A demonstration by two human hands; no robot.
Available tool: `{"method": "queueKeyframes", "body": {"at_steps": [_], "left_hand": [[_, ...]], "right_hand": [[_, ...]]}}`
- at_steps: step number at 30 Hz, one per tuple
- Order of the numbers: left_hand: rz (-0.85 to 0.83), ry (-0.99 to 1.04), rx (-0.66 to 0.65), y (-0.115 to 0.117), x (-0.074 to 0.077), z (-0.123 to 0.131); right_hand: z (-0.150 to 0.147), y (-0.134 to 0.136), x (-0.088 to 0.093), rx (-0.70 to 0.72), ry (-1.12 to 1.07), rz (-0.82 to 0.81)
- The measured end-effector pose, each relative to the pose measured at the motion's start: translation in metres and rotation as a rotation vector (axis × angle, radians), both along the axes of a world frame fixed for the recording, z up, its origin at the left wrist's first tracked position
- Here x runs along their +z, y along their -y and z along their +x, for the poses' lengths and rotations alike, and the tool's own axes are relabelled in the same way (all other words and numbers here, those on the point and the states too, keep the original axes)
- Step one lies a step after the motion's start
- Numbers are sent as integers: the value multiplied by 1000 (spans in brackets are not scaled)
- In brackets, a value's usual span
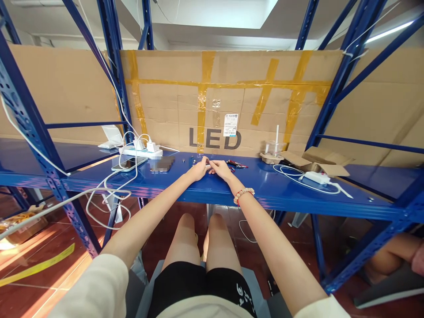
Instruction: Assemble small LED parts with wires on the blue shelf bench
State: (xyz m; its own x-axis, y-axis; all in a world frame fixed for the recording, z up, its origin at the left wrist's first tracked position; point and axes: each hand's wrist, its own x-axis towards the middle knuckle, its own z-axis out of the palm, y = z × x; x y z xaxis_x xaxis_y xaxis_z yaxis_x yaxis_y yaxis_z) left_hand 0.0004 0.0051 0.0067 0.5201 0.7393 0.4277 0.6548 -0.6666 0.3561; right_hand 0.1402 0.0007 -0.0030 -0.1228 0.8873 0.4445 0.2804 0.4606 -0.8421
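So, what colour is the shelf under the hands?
Blue. The shelf shows best in the head view.

Phone [129, 164] left of left hand [199, 169], cup [273, 149] right, cardboard [232, 97] behind

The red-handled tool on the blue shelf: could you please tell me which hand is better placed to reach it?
Right, most likely. The right hand lies just beside the red-handled tool, whereas the left hand sits beyond the right one and would have to cross it.
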Motion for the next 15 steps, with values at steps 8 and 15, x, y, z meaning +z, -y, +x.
{"method": "queueKeyframes", "body": {"at_steps": [8,15], "left_hand": [[60,-53,4,4,0,-6],[446,-241,63,102,-1,-58]], "right_hand": [[2,-2,-2,38,13,-11],[0,2,1,-5,-110,-91]]}}
